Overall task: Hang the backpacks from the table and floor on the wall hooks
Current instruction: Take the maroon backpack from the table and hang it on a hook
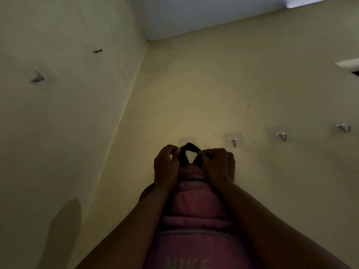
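A pink backpack (194,214) with pale lettering low on its front is held up against the yellowish wall, between my forearms. Its black top loop (188,152) is raised to a clear adhesive hook pad (187,140); the hook itself is hidden behind the loop. My left hand (167,167) pinches the loop's left side. My right hand (218,166) pinches its right side. Whether the loop sits on the hook cannot be told.
Three bare metal hooks run along the wall to the right: one (234,142) beside my right hand, another (282,136), and a third (343,128). On the left wall sit a hook (37,77) and a nail (98,51). The room corner lies just left of the backpack.
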The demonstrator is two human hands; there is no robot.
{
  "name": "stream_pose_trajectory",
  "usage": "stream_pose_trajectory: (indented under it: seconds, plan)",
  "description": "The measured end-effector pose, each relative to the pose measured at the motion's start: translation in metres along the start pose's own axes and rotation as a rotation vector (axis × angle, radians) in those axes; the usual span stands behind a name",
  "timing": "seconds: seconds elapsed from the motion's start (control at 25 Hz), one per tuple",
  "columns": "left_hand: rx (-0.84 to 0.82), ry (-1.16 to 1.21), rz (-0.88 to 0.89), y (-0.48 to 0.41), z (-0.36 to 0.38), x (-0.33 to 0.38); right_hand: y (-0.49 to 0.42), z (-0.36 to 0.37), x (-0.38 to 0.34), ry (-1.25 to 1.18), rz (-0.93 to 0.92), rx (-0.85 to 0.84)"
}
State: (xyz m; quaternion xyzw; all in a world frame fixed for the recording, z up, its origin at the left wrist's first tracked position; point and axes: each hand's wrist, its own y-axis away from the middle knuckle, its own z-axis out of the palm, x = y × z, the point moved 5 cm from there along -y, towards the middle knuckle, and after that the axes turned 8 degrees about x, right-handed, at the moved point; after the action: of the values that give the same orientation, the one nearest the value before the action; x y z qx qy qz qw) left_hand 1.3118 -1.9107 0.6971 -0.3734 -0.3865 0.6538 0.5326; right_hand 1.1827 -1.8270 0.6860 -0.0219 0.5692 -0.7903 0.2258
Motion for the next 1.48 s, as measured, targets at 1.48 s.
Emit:
stream_pose_trajectory:
  seconds: [1.48]
  plan:
    - [-0.207,-0.097,-0.796,0.112,-0.047,0.18,0.052,-0.162,0.031,-0.489,0.615,-0.557]
